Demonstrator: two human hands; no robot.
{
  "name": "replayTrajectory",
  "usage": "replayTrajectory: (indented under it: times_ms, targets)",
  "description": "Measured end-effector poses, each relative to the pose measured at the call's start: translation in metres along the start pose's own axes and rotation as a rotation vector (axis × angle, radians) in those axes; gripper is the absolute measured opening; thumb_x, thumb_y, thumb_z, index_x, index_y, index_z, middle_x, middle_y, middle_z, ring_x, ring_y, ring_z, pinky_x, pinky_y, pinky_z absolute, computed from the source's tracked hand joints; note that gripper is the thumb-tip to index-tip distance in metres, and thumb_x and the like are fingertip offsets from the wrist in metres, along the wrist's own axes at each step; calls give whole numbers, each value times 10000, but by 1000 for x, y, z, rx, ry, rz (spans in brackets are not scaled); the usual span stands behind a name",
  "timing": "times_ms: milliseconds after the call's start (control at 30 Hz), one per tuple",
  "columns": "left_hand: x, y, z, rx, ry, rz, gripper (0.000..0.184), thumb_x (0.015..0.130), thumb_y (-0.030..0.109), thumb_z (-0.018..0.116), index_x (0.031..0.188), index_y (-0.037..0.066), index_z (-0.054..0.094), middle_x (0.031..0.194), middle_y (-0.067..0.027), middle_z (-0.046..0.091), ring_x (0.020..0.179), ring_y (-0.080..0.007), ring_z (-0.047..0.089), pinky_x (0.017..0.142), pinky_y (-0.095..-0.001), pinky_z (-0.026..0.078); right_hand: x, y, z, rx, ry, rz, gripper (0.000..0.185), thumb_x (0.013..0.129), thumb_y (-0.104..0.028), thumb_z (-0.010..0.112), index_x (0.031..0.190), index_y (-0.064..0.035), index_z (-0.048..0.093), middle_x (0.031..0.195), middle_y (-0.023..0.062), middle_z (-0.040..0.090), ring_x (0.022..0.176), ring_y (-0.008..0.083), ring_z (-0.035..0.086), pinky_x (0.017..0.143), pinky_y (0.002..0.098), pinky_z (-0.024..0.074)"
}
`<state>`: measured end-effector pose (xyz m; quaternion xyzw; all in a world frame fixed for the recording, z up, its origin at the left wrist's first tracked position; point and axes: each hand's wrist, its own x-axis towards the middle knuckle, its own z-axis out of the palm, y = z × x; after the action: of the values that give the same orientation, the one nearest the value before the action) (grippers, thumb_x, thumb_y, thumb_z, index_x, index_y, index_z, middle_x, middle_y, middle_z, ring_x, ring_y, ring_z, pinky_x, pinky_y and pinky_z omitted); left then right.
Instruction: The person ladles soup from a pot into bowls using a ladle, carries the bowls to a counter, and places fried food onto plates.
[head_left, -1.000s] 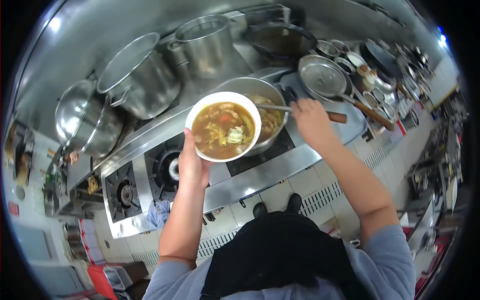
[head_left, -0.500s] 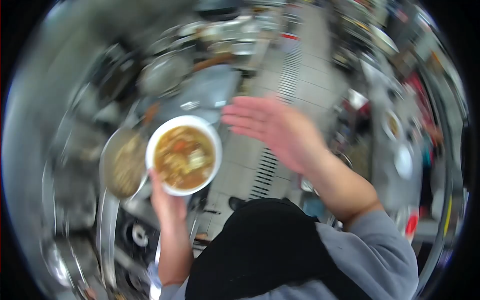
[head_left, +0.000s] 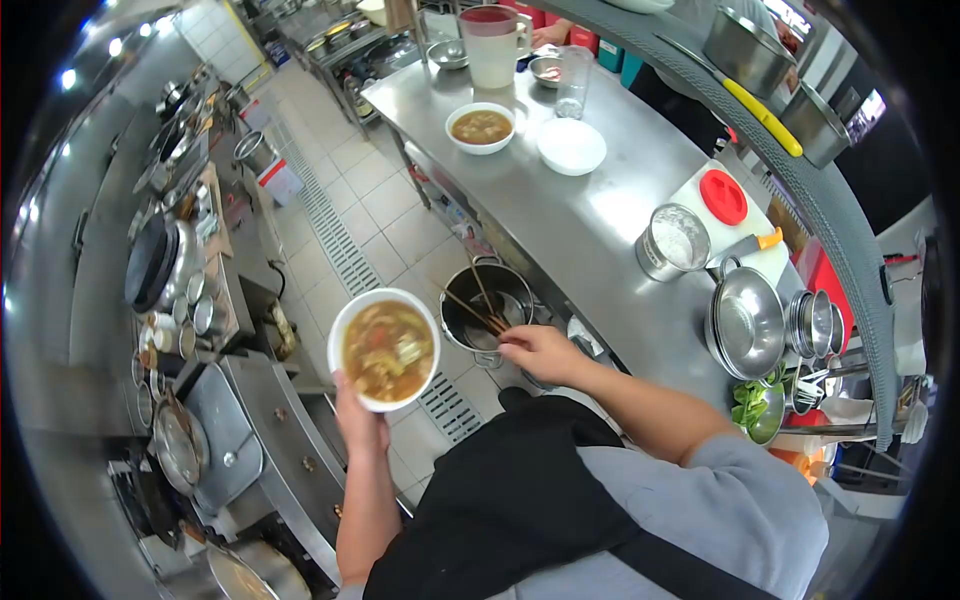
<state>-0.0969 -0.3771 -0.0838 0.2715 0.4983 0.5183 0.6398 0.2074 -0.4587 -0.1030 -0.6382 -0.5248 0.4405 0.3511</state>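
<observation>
My left hand [head_left: 360, 418] is closed on the lower left rim of a white bowl [head_left: 346, 312]. Brown soup with pale, yellow and orange pieces [head_left: 386, 350] fills it, and the bowl stays roughly level. To its right, my right hand [head_left: 540, 355] has its fingers pinched around the near ends of thin brown chopsticks [head_left: 485, 316], which fan out over a metal pot [head_left: 516, 290] standing low beside the counter. The fingertips are partly hidden from above.
On the steel counter [head_left: 610, 240] stand a second soup bowl [head_left: 482, 146], white dishes [head_left: 572, 147], a pitcher [head_left: 493, 62], a steel canister [head_left: 672, 242] and strainers [head_left: 748, 322]. A stove line with pans [head_left: 180, 445] runs along the left. Another person's hand [head_left: 549, 34] shows beyond the counter.
My view has turned right, from the stove toward the counter. My right hand, open and bare before, has come down and closed on the chopsticks. The left still holds the bowl.
</observation>
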Motion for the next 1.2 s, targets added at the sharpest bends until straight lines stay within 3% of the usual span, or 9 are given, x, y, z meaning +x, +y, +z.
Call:
replayTrajectory:
  times_ms: [200,400,500,600,667,767,900,1100,1200]
  targets:
    - [87,-53,124,396,-263,-40,551,1095,453,365,1261,-33,564,1122,-149,690,918,-208,715,759,-351,593,2,72,-81,-1,228,172,411,934,-284,650,1248,-18,652,969,165,728,878,234,698,805,369,541]
    - [170,-108,215,565,-369,28,538,1101,426,333,1189,-44,578,995,-155,709,733,-238,732,605,-333,615,126,74,-173,-454,503,117,659,927,-249,641,1519,-88,400,1088,219,693,1010,382,667,876,494,527]
    - [174,-116,262,554,-336,6,483,1097,377,362,1193,-43,582,962,-163,691,758,-225,719,562,-326,585,191,84,-214,-514,512,247,687,902,-251,668,1521,-114,405,1099,210,706,1007,381,679,883,471,531]
    - [184,-124,288,741,-333,85,495,1095,372,339,1191,-60,562,897,-186,686,560,-244,679,462,-315,559,234,119,-235,-525,626,212,564,882,-271,707,1381,-63,547,1072,232,703,1006,380,678,876,467,531]
    - [185,-131,301,748,-327,90,502,1093,380,338,1198,-58,561,878,-180,687,539,-237,667,459,-317,556,246,119,-249,-539,584,229,398,860,-313,752,1116,-23,659,1013,237,709,986,394,679,844,492,536]
    - [203,-151,309,793,-312,69,533,1091,408,328,1208,-55,566,823,-163,684,523,-229,648,462,-327,539,250,110,-260,-345,710,176,359,848,-332,766,939,0,662,959,242,711,963,394,683,827,488,534]
    - [216,-176,320,858,-322,100,567,1094,429,304,1192,-52,588,837,-170,685,582,-245,670,507,-357,530,223,78,-278,-441,754,136,377,845,-338,774,947,6,660,951,256,705,928,410,679,815,488,528]
    - [215,-160,339,585,-389,-135,642,1057,559,356,1280,-14,536,824,-154,684,558,-215,648,484,-311,530,159,16,-272,-440,720,-38,373,804,-307,824,959,-10,661,883,207,679,874,359,679,761,440,534]
    - [211,-136,313,522,-336,-294,764,1023,658,337,1356,-12,489,922,-197,684,684,-245,680,601,-339,564,122,-20,-247,-415,612,-112,343,789,-254,836,1004,-37,682,932,192,663,901,339,680,782,419,535]
